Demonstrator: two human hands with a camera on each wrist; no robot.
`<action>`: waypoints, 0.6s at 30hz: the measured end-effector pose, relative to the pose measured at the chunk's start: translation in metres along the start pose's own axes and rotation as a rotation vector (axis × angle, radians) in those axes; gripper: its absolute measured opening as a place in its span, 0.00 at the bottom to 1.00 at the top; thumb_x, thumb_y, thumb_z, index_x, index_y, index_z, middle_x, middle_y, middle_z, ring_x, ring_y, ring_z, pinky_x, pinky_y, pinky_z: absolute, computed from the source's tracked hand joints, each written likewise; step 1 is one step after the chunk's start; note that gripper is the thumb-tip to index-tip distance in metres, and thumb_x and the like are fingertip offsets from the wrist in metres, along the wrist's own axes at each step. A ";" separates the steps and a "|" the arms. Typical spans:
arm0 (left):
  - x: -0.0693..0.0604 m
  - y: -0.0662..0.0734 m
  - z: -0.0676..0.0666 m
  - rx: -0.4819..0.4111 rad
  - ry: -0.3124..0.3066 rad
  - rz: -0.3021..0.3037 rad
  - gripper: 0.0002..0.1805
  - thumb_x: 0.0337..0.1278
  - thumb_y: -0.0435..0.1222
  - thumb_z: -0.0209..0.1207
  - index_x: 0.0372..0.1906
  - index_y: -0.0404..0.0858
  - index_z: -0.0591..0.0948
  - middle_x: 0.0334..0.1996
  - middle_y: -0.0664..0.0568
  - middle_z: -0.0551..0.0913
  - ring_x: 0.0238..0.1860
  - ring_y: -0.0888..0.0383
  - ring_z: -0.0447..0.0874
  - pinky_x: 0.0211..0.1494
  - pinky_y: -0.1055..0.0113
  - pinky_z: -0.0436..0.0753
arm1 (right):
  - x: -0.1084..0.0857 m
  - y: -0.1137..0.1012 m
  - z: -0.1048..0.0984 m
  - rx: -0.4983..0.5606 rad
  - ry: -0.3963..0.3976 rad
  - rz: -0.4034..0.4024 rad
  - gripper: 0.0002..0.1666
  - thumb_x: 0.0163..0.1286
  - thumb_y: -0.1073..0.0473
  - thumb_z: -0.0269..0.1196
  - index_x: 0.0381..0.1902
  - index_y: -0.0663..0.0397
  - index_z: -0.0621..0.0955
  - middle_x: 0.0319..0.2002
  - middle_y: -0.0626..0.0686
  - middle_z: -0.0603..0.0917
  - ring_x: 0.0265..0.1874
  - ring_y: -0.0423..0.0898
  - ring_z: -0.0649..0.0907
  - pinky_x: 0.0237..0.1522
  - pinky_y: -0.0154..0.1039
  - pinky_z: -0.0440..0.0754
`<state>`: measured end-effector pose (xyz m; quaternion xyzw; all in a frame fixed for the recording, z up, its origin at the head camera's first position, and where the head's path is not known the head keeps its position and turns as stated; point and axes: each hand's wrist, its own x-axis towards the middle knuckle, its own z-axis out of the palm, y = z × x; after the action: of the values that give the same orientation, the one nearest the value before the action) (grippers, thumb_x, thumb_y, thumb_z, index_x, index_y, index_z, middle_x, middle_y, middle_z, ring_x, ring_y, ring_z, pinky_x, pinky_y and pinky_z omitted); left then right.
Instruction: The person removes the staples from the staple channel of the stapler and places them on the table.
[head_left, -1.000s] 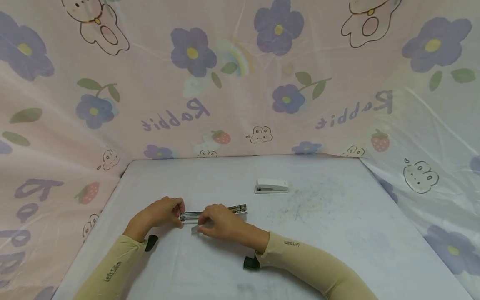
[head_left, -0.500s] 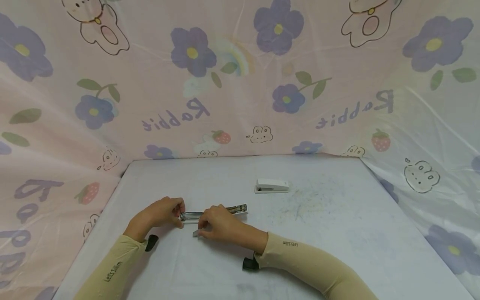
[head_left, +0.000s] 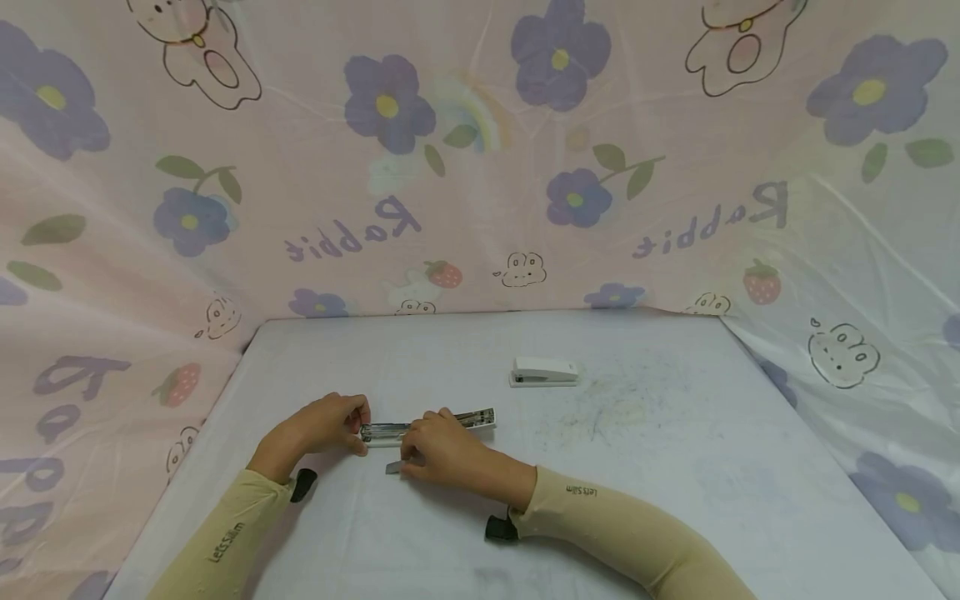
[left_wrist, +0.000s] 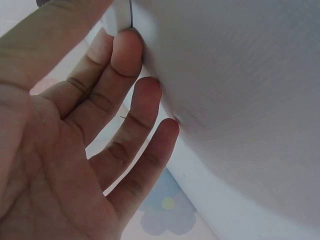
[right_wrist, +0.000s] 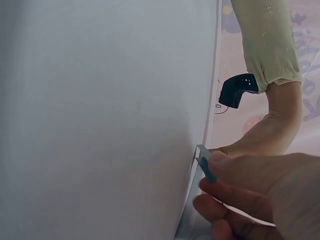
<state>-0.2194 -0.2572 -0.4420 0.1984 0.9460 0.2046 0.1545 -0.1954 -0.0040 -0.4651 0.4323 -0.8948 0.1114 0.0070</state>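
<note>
A stapler [head_left: 382, 432] lies opened out on the table, its metal channel facing up. At its left end, my left hand [head_left: 326, 423] holds it between thumb and fingers; in the left wrist view a sliver of the stapler's white end [left_wrist: 121, 17] shows at the fingertips. My right hand [head_left: 448, 448] covers the stapler's middle from the near side. Between its thumb and forefinger it pinches a short grey staple strip [head_left: 393, 468], just in front of the stapler. The right wrist view shows that strip's [right_wrist: 206, 169] U-shaped end.
A second white stapler [head_left: 543, 372], closed, stands farther back to the right. The white table [head_left: 675, 500] has dark smudges right of it. Patterned cloth [head_left: 465, 167] hangs behind the table and at both sides.
My right hand has shifted slightly right and toward me, with the staple strip drawn a little nearer the front. The left hand and the opened stapler have stayed put.
</note>
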 end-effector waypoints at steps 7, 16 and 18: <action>-0.001 0.002 0.000 0.003 0.006 -0.003 0.22 0.48 0.36 0.83 0.40 0.41 0.79 0.30 0.56 0.78 0.36 0.58 0.70 0.44 0.60 0.73 | 0.001 0.000 0.004 -0.076 -0.014 -0.005 0.06 0.70 0.44 0.75 0.40 0.36 0.92 0.40 0.35 0.86 0.41 0.35 0.77 0.47 0.34 0.69; -0.001 0.001 0.000 -0.012 0.003 -0.009 0.22 0.47 0.36 0.83 0.40 0.41 0.79 0.31 0.56 0.78 0.36 0.58 0.71 0.44 0.60 0.73 | 0.001 -0.004 0.005 -0.151 -0.039 -0.007 0.07 0.69 0.44 0.76 0.41 0.35 0.91 0.40 0.36 0.87 0.44 0.37 0.79 0.49 0.35 0.72; -0.001 0.002 0.000 -0.013 0.004 -0.007 0.22 0.48 0.36 0.83 0.40 0.41 0.79 0.31 0.56 0.78 0.37 0.58 0.70 0.44 0.60 0.73 | 0.001 -0.005 0.005 -0.163 -0.041 -0.006 0.07 0.69 0.44 0.76 0.41 0.35 0.91 0.40 0.36 0.87 0.44 0.37 0.79 0.49 0.35 0.72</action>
<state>-0.2179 -0.2564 -0.4412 0.1935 0.9457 0.2104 0.1547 -0.1923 -0.0089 -0.4692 0.4353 -0.8995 0.0292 0.0242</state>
